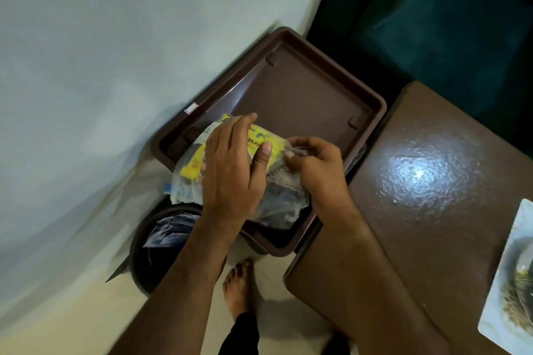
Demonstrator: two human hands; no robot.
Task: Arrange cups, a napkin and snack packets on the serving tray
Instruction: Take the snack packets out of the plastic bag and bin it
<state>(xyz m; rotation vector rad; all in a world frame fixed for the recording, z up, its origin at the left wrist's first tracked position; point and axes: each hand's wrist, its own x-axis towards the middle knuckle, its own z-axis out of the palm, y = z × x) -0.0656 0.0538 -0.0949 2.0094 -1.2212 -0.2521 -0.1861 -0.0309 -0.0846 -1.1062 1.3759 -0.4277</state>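
**Q:** Much room there?

**A:** Nope, tight. You had the wall point(86, 66) on your left and the table point(432, 239) edge just beside the brown lid point(302, 95). The plastic bag point(191, 166) was above the lid's near corner, next to the round bin point(135, 253). Your left hand point(230, 170) gripped it from above, and your right hand point(317, 170) pinched its clear end.

Clear bag point(187, 179), yellow print; brown bin lid point(302, 95).

Person, head-cam view, 2 arms visible. Left hand point(230, 164) & right hand point(317, 170): bare, nails short w/ pale tips. Forearms point(184, 282) bare to frame edge. Foot point(239, 285): bare, toes visible. Trouser leg point(242, 334): black, hem at ankle. Fabric type n/k, pic blurred.
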